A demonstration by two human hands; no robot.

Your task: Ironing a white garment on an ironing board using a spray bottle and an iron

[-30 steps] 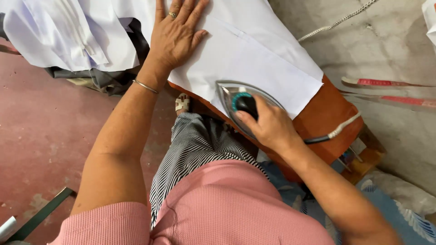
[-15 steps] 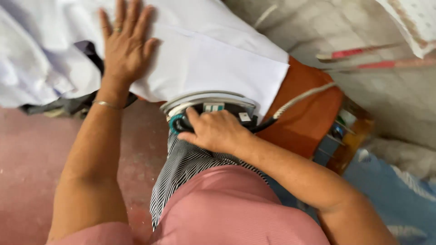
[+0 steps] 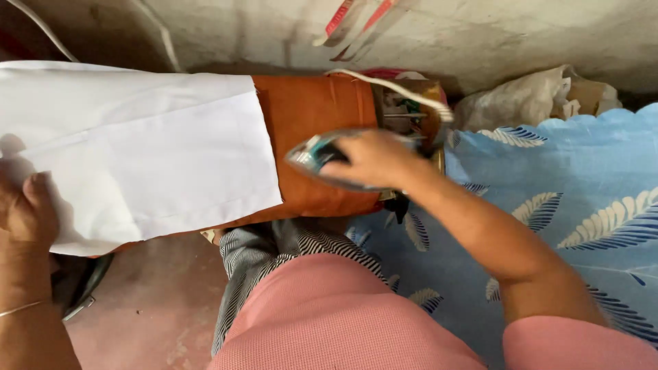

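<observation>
Iron [image 3: 322,154], just right of centre in the head view, sits on the orange-brown board cover [image 3: 312,113], off the white cloth [image 3: 137,157] that fills the left of the frame. The right hand [image 3: 373,159] is clenched around its handle; the left hand [image 3: 27,212], at the left edge, presses flat on the cloth's near edge, grasping nothing. A good pass likely wants the cloth held taut and the white cord [image 3: 394,89] kept behind the iron. A blue leaf-print sheet [image 3: 582,185] lies at right, a rough concrete wall [image 3: 480,34] across the top, a reddish floor [image 3: 157,308] below.
</observation>
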